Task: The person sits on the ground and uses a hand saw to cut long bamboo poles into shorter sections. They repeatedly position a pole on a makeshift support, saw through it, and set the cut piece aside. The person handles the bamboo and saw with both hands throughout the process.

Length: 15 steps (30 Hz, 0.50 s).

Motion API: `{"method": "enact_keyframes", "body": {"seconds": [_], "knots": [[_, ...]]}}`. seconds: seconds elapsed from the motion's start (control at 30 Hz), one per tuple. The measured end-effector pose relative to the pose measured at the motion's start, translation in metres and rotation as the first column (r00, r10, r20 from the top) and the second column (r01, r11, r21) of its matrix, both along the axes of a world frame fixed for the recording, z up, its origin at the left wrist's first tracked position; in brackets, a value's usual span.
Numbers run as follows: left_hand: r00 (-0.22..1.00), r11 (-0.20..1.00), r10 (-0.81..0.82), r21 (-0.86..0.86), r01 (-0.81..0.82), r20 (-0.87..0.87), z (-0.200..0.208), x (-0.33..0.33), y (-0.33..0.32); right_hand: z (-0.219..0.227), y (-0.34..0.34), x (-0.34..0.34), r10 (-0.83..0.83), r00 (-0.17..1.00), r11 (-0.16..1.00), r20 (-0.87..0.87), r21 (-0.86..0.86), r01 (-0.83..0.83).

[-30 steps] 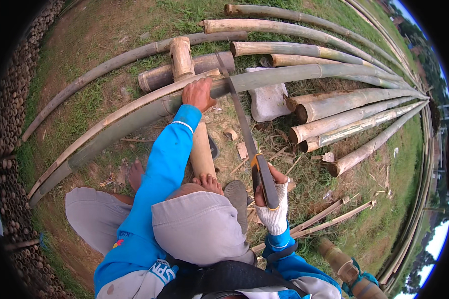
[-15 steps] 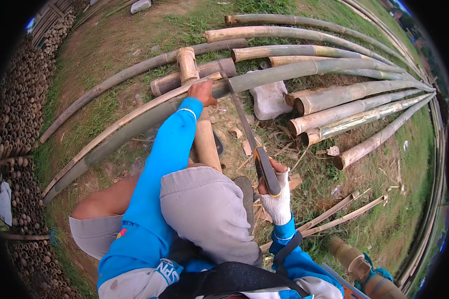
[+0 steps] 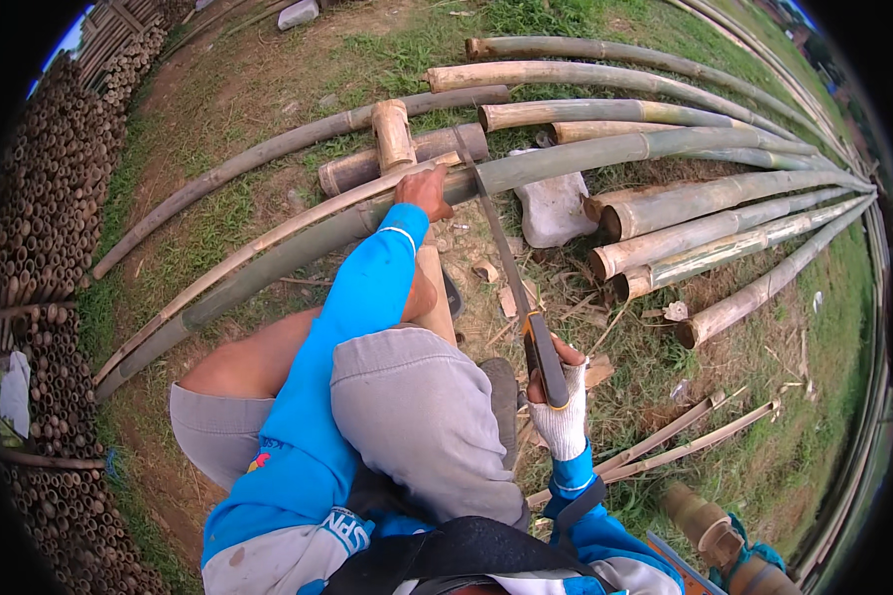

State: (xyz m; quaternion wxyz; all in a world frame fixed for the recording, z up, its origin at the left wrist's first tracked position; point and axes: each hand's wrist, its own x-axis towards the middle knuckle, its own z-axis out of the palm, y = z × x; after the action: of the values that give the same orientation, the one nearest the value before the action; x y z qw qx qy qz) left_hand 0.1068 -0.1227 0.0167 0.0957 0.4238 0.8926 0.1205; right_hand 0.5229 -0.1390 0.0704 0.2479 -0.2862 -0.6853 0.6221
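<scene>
My right hand [image 3: 558,402], in a white fingerless glove, is closed around the dark and yellow handle of a handsaw [image 3: 505,253]. Its long blade reaches away from me and crosses a thick green bamboo pole [image 3: 605,152]. Just left of the blade, my bare left hand [image 3: 425,191] is wrapped over that pole and a long thin bamboo strip [image 3: 268,236] lying along it. Beneath them is a bamboo support, with an upright stub [image 3: 393,134] beside a short log [image 3: 347,175]. My knee rests close to the support's slanting leg [image 3: 435,297].
Several cut bamboo poles [image 3: 665,212] fan out on the right, near a pale stone block [image 3: 553,210]. Bamboo stacks [image 3: 45,228] line the left side. Split strips [image 3: 665,451] lie on the grass at lower right, near a thick bamboo piece with a teal cloth [image 3: 754,550].
The whole view has shifted a little. My right hand has drawn the saw slightly toward me, with its blade still across the pole. My left hand keeps its hold.
</scene>
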Motion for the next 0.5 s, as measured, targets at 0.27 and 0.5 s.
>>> {"method": "enact_keyframes", "body": {"seconds": [0.27, 0.5], "knots": [[1.0, 0.998, -0.03, 0.053, 0.03, -0.001, -0.008, 0.005, 0.012, -0.025, 0.069, -0.133, -0.005, 1.0, 0.937, -0.021, 0.349, 0.012], [0.999, 0.995, 0.019, 0.094, -0.016, -0.031, -0.005, 0.007, -0.006, -0.039, -0.005, 0.031, 0.03, 0.999, 0.981, 0.026, 0.193, -0.034]]}}
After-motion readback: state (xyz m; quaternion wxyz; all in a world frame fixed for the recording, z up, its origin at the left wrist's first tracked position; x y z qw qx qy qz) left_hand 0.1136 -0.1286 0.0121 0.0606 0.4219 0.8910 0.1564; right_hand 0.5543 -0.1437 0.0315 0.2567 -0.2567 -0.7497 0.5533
